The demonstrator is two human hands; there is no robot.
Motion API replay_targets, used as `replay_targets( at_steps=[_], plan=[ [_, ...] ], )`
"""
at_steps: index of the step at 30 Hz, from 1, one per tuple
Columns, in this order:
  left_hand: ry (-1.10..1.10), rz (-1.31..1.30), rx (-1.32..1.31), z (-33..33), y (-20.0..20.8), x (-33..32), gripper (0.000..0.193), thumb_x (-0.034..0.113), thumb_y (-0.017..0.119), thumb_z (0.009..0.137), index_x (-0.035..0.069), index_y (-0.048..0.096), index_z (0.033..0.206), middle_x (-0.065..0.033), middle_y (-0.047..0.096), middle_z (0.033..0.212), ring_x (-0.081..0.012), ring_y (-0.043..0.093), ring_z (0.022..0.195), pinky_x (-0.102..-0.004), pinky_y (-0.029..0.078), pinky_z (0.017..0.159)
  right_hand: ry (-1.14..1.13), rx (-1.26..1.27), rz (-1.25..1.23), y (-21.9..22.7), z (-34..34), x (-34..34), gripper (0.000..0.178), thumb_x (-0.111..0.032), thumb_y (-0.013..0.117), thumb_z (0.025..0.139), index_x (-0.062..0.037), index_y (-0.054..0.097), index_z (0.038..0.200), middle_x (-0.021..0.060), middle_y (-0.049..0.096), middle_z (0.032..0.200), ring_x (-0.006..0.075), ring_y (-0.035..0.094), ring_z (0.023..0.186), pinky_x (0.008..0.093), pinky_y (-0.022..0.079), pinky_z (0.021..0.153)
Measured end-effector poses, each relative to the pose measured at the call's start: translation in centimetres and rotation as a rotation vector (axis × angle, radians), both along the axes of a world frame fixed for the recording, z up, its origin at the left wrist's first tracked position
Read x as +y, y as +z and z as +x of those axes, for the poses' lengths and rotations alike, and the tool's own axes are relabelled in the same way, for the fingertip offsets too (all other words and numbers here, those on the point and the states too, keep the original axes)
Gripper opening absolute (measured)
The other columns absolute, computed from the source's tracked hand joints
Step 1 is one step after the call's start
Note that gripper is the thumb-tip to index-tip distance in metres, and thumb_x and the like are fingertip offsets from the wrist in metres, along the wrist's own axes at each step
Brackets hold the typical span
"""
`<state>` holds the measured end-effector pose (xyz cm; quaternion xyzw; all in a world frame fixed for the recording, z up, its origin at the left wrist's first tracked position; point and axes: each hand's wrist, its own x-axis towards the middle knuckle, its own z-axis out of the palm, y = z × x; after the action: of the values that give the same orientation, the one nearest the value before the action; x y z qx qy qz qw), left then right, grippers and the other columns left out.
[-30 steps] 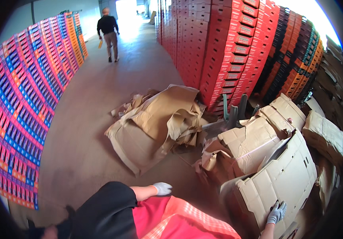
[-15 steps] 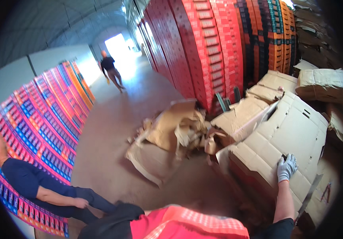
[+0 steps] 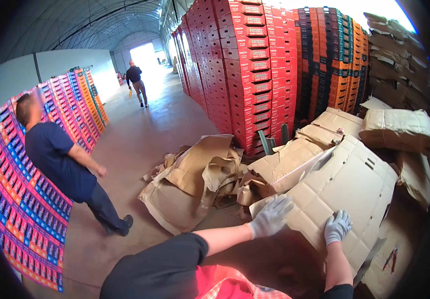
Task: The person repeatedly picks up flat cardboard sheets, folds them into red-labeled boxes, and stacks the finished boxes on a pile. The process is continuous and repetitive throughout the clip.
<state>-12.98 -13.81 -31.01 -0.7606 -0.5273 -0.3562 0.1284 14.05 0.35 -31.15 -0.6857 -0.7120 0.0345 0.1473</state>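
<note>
1. Centrally to the right, a large flattened cardboard box (image 3: 354, 182), pale brown with small slots cut through it, lies slanting on other cardboard, just in front of the wearer.
2. The wearer's right hand (image 3: 338, 226), in a grey work glove, rests palm-down on this box near its lower edge, fingers extended and grasping nothing.
3. The left hand (image 3: 273, 216), gloved alike, is at the box's near left corner, fingers stretched out and unclenched; whether it presses on the cardboard cannot be told.
4. Behind the flattened box lie more folded brown cartons (image 3: 287, 162), and to their right a tied cardboard bundle (image 3: 397, 124).
5. At lower right, a red-handled hand tool (image 3: 393, 260) lies on cardboard; its exact kind is too small to tell.
6. Left of the cartons, a torn cardboard heap (image 3: 180, 194) sits on the grey floor (image 3: 130, 174).
7. Beyond rise tall stacks of red crates (image 3: 230, 70), with orange and dark crates (image 3: 332, 60) beside them.
8. At left, a co-worker in dark blue (image 3: 60, 154) is mid-stride beside stacked pink and blue boxes (image 3: 20, 219).
</note>
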Motion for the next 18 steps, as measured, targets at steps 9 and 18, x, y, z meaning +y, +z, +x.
replay_targets(
  at_steps=[9, 18],
  plan=[
    [0.371, -0.847, -0.018, 0.8, 0.0, 11.1, 0.08, 0.057, 0.046, 0.094, 0.008, 0.029, 0.154, -0.0201, 0.036, 0.154, -0.0362, 0.046, 0.13, -0.0504, 0.035, 0.107, 0.153, -0.018, 0.004, -0.1, 1.4, 1.7, 0.066, -0.041, 0.063, 0.085, -0.0072, 0.049, 0.14, 0.0175, 0.039, 0.152, 0.0359, 0.03, 0.144, 0.0541, 0.014, 0.119],
    [0.176, -0.561, 0.021, 0.8, -1.8, 9.6, 0.074, 0.042, 0.048, 0.095, 0.004, 0.026, 0.154, -0.0232, 0.016, 0.162, -0.0396, 0.024, 0.147, -0.0532, 0.018, 0.119, 0.178, -0.094, -0.008, -0.5, 2.1, 1.1, 0.064, -0.035, 0.061, 0.087, -0.0046, 0.045, 0.142, 0.0189, 0.036, 0.154, 0.0376, 0.028, 0.145, 0.0513, 0.014, 0.12]
  ],
)
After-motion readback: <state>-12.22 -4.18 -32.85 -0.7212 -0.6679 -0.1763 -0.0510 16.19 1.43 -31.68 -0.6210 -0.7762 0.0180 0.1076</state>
